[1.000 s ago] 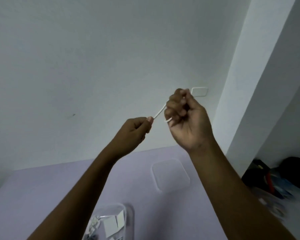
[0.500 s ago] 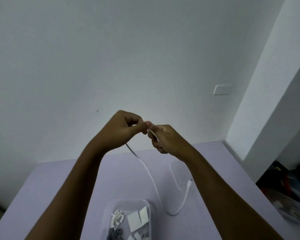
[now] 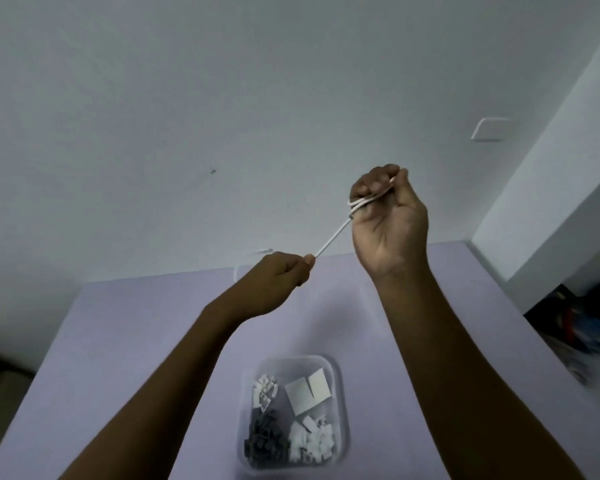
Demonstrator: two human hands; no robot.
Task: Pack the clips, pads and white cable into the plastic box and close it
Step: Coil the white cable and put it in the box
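Clips and pads lie in the box on the table.

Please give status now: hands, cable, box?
Both hands, left hand and right hand, grip white cable, coiling. Plastic box open, clips inside. Nothing blocking.

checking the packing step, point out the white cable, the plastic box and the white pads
white cable (image 3: 329, 242): head view, on the taut stretch between the two hands
plastic box (image 3: 340, 382): head view, on its right rim
white pads (image 3: 303, 393): head view, on the larger square sheet inside the box
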